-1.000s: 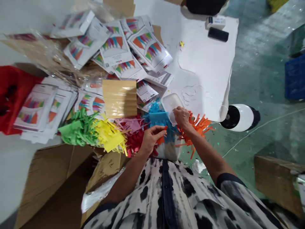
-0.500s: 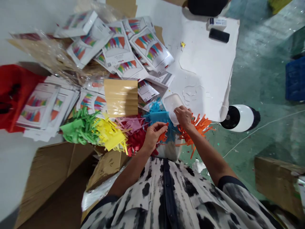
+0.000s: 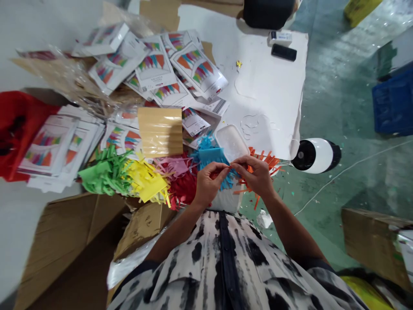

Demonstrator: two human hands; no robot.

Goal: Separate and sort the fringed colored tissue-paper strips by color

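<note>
My left hand (image 3: 209, 183) and my right hand (image 3: 256, 174) meet fingertip to fingertip in front of my body. Both are closed in a pinch on a small red-orange twisted end of an orange paper tassel (image 3: 269, 161). Its fringe spreads out behind and to the right of my right hand. Just beyond the fingers sits a shallow white plastic tray (image 3: 231, 144). A blue paper tassel (image 3: 209, 157) lies beside my left hand, partly under the fingers. Leftward follow a dark red tassel (image 3: 183, 188), a pink one (image 3: 174, 167), a yellow one (image 3: 150, 185) and a green one (image 3: 103, 175).
Printed white packages (image 3: 193, 71) are piled at the back left, near a tan corrugated sheet (image 3: 160, 132). Thin white string (image 3: 248, 127) lies on the white tabletop (image 3: 271, 94). Cardboard boxes (image 3: 69, 232) stand below left; a black-and-white cylinder (image 3: 318, 155) is beyond the right edge.
My right hand has come back from the white tray to my left fingertips and now pinches there. The left hand has stayed nearly in place. The view has shifted slightly.
</note>
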